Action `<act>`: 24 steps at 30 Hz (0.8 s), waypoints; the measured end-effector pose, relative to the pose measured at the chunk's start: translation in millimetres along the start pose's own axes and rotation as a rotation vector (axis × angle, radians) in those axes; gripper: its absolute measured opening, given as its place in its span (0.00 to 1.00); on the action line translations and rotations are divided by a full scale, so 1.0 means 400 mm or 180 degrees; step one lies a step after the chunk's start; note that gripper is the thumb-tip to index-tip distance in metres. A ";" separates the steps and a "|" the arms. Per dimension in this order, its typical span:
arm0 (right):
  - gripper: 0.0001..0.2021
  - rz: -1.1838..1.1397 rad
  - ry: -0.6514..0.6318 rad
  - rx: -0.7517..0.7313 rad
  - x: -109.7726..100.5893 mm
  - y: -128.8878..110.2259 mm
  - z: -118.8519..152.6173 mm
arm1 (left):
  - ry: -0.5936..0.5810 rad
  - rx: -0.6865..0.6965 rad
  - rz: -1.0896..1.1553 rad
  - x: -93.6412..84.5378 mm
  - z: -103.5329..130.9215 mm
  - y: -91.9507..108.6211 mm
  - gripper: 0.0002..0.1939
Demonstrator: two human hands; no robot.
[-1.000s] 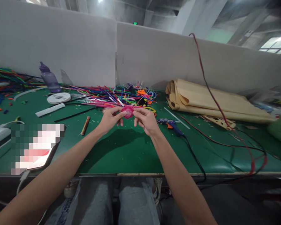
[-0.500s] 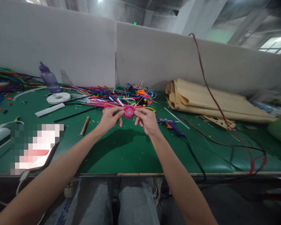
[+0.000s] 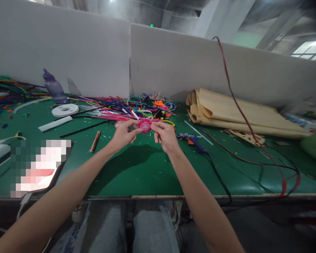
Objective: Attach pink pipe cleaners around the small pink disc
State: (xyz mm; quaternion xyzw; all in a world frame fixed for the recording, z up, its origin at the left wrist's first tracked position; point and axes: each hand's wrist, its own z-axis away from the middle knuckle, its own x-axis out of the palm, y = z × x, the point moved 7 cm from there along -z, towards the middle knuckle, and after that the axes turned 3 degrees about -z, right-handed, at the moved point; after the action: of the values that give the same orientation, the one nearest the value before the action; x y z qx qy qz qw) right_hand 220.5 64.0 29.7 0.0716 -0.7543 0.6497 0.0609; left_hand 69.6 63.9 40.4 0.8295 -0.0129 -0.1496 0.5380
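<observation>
A small round pink piece (image 3: 144, 126), flower-like with a paler centre, is held above the green table between both hands. My left hand (image 3: 123, 134) pinches its left edge between thumb and fingers. On the opposite edge, my right hand (image 3: 164, 134) grips it with thumb and forefinger, the other fingers curled. Behind the pink piece lies a heap of coloured pipe cleaners (image 3: 121, 107). To the right of my right hand rests a blue glue gun (image 3: 193, 141) with an orange trigger.
Left of the hands lie a short brown stick (image 3: 95, 141), a white spool (image 3: 65, 110) and a phone (image 3: 46, 167). A purple bottle (image 3: 54, 88) stands behind them. Folded tan paper (image 3: 242, 114) and a red-black cable (image 3: 233, 95) occupy the right side.
The pink piece has shifted slightly left and its face has turned a little. My left thumb has moved closer in under its edge; both hands keep holding it.
</observation>
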 end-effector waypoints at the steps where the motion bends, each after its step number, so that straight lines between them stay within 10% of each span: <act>1: 0.11 0.0025 -0.0014 -0.0008 0.001 -0.001 0.000 | 0.0038 0.0004 0.0024 -0.001 0.000 -0.001 0.12; 24: 0.18 0.1491 0.0024 -0.1218 0.040 -0.038 0.030 | -0.0038 -0.0701 0.0788 0.001 -0.007 -0.043 0.11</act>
State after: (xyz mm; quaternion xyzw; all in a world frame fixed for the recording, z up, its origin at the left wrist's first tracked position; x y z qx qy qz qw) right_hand 207.6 49.3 45.4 -0.1196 -0.8588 0.4924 -0.0754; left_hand 68.4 73.5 25.9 0.7567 -0.1018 -0.0876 0.6399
